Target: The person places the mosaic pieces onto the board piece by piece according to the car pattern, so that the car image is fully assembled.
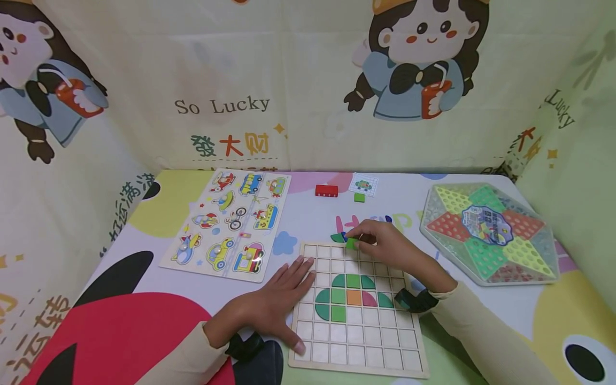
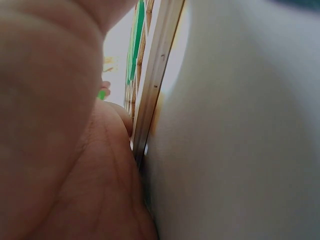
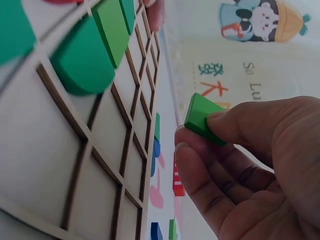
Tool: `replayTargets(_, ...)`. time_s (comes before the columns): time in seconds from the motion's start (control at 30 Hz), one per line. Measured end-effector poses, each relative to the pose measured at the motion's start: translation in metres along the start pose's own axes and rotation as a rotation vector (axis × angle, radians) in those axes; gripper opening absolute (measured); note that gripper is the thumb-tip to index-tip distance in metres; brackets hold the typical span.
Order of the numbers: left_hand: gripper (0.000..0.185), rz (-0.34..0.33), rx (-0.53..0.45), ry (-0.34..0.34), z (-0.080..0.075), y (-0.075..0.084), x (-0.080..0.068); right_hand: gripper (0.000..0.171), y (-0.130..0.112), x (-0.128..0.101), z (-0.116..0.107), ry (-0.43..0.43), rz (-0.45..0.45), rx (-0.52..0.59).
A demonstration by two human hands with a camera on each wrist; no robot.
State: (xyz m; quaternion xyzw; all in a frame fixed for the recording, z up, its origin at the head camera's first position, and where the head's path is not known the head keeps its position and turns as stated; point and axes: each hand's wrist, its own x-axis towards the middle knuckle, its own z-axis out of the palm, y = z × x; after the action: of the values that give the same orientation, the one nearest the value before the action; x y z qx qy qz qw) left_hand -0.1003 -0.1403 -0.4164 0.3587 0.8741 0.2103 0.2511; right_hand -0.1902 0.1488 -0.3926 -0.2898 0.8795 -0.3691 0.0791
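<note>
My right hand point(image 1: 390, 246) pinches a light green square tile point(image 3: 202, 115) between thumb and fingers, above the far edge of a wooden grid board point(image 1: 356, 339). Spread flat, my left hand point(image 1: 271, 305) rests along the board's left edge, with the thumb near its front corner. On the grid sit light green squares point(image 1: 338, 314), dark green rounded pieces point(image 1: 323, 312), an orange square point(image 1: 354, 297) and a pink rounded piece point(image 1: 369, 299). In the left wrist view, the palm point(image 2: 95, 185) lies against the board's side.
Beyond the board lie a red block point(image 1: 326, 191), a small pattern card point(image 1: 363, 184) and another green square point(image 1: 359, 198). A vehicle picture puzzle point(image 1: 202, 254) lies at left, a hexagonal box point(image 1: 486, 230) at right. Blue and green pieces point(image 1: 338, 237) lie just past the board's far edge.
</note>
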Motion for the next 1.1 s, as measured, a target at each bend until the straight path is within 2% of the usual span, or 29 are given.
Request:
replayTargets(0.47, 0.123, -0.014, 0.002, -0.002, 0.000, 0.000, 0.000, 0.022, -0.011, -0.016, 0.004, -0.038, -0.084, 0.027)
replayTargets(0.73, 0.123, -0.007, -0.005, -0.007, 0.000, -0.001, 0.001, 0.021, -0.015, -0.030, 0.014, -0.140, -0.066, 0.048)
replayTargets(1.1, 0.124, 0.014, 0.001, 0.001, 0.001, -0.002, 0.001, 0.019, -0.020, -0.046, 0.020, -0.165, -0.090, 0.081)
